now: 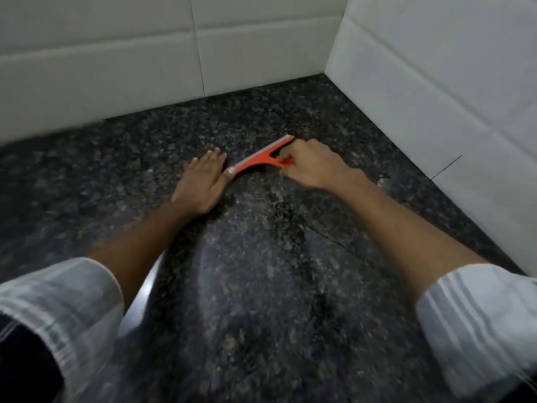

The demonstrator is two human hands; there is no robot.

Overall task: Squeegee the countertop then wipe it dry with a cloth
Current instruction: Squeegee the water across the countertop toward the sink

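An orange squeegee (pixel 263 156) with a grey blade lies on the dark speckled granite countertop (pixel 261 286), near the back corner. My right hand (pixel 312 164) is closed around its orange handle. My left hand (pixel 203 183) rests flat on the counter with fingers together, its thumb tip touching the squeegee's left end. A wet streak runs on the stone from the squeegee toward me. No cloth is in view.
White tiled walls stand behind (pixel 116 68) and to the right (pixel 436 82), meeting in a corner beyond the squeegee. A thin seam (pixel 334 242) crosses the counter on the right. My rolled white sleeves fill both lower corners.
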